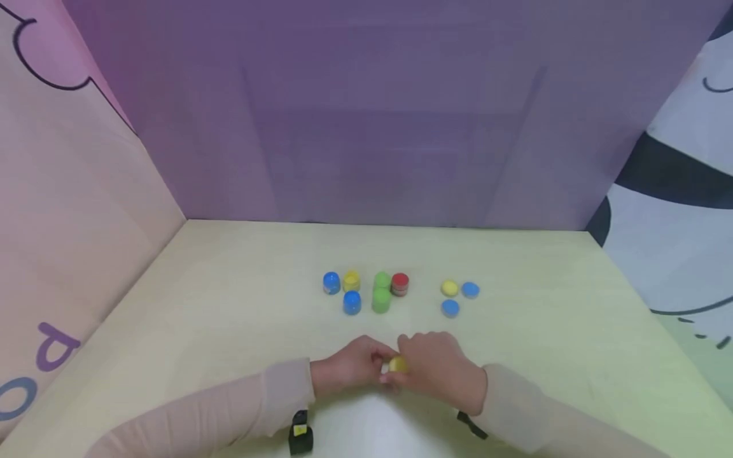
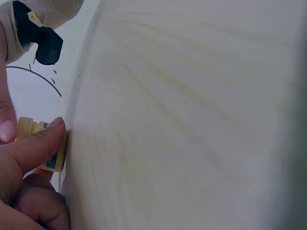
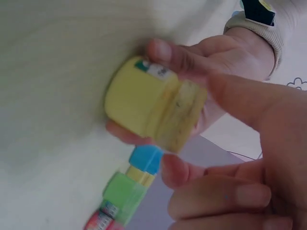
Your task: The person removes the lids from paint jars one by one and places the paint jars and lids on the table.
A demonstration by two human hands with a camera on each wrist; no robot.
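Close over the near part of the table, my left hand (image 1: pixel 350 366) holds a small yellow jar (image 3: pixel 134 98) between thumb and fingers. The jar lies tipped on its side, a label partly visible beside the left thumb. Its ridged yellow lid (image 3: pixel 183 115) points toward my right hand (image 1: pixel 439 367). The right thumb and curled fingers are around the lid, with the thumb at one edge and a fingertip by the opposite edge. In the left wrist view the left thumb lies across the jar (image 2: pixel 56 160), hiding part of it.
Beyond the hands stand blue jars (image 1: pixel 352 303), a yellow jar (image 1: pixel 352 280), green jars (image 1: pixel 380 301) and a red jar (image 1: pixel 399 284). To their right lie a yellow disc-shaped piece (image 1: pixel 449 288) and two blue ones (image 1: pixel 471 290). A purple wall (image 1: pixel 389 159) borders the table's far edge.
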